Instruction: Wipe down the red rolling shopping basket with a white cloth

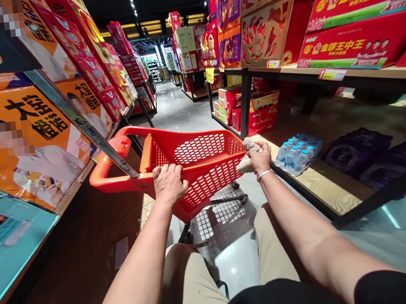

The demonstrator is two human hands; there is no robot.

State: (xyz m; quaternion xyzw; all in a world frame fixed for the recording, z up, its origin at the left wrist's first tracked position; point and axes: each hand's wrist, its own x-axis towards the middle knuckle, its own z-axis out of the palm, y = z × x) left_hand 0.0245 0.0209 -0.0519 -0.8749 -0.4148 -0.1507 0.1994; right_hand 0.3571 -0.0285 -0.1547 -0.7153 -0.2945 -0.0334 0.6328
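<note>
A red plastic shopping cart point(210, 185) stands sideways in front of my knees, its handle end to the left. My left hand point(170, 183) is closed over the near rim of the basket, close to the handle. In my right hand point(260, 157) is a bunched greyish-beige cloth point(246, 163), held against the cart's front corner at the right. Part of the cloth hides under my fingers. The basket's visible inside shows only its perforated red walls. Below, a caster wheel point(244, 198) rests on the floor.
Stacked orange gift boxes point(6, 146) line the left side, with a scuffed metal post point(85, 127) in front. On the right, a shelf point(337, 204) carries packed water bottles point(295, 155) and red boxes point(345, 48) higher up. A tiled aisle point(171, 106) runs ahead.
</note>
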